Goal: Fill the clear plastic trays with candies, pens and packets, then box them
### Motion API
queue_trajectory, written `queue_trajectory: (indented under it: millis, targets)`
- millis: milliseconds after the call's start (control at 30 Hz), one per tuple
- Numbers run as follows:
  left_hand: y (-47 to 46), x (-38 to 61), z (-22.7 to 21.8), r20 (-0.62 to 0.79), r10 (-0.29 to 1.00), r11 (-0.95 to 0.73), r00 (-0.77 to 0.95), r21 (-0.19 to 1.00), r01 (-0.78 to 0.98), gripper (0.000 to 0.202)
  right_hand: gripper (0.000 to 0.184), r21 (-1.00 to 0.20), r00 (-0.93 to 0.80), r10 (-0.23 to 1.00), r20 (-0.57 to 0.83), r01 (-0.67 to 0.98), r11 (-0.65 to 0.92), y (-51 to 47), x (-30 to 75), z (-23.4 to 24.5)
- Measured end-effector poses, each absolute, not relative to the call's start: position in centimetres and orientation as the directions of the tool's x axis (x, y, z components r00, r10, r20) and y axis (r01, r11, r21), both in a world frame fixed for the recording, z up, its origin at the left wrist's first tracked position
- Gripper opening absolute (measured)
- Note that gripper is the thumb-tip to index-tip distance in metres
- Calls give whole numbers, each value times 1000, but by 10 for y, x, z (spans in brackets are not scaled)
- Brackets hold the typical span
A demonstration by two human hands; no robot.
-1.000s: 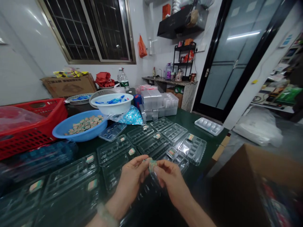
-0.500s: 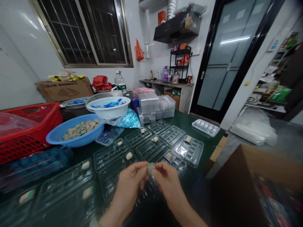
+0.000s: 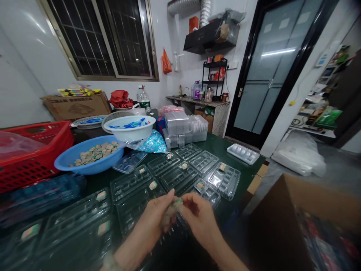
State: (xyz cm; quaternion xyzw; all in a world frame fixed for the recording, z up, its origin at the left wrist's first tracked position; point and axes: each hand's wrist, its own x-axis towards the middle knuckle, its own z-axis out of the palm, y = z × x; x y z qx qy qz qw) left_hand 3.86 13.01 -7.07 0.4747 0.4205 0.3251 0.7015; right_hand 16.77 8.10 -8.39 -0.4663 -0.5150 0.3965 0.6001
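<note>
Can make out a row of dark characters over an oval drawing on the cardboard box [image 3: 77,107], but cannot read them. Can see dark print on the yellow packets [image 3: 80,92] lying on top, too small to spell out; likewise white marks on the green label of the water bottle [image 3: 143,101] and pale ones on the purple label of the far jug [image 3: 196,90].

Can see a small striped piece [image 3: 178,203] between the hands, above the bench [image 3: 216,142], pinched in the grip of the right hand [image 3: 199,213], thumb against fingers. Cannot tell the grip of the left hand [image 3: 152,218], with thumb raised and fingers blurred and partly hidden beside the piece. Can see similar pieces heaped in the blue bowl [image 3: 62,162] and single ones on several clear trays [image 3: 203,162].

Cannot see the whole red basket [image 3: 36,154], cut off at the left edge, nor the whole carton [image 3: 267,222] at lower right. Cannot identify the blurred contents inside.
</note>
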Motion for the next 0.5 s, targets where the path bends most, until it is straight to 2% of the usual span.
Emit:
queue_trajectory:
  millis: [167, 367, 500]
  targets:
    - [127, 35, -68, -349, 802, 389, 486, 921, 19, 36, 6, -947, 149, 938, 314, 116, 298, 80, 168, -88]
    - [122, 37, -71, -307, 813, 333, 494, 942, 37, 37, 4, -916, 99, 933, 347, 248, 314, 78, 171, -90]
    - [123, 43, -68, -409, 803, 463, 434, 886, -22, 36, 9, -908, 70, 945, 321, 306, 286, 86, 185, -88]
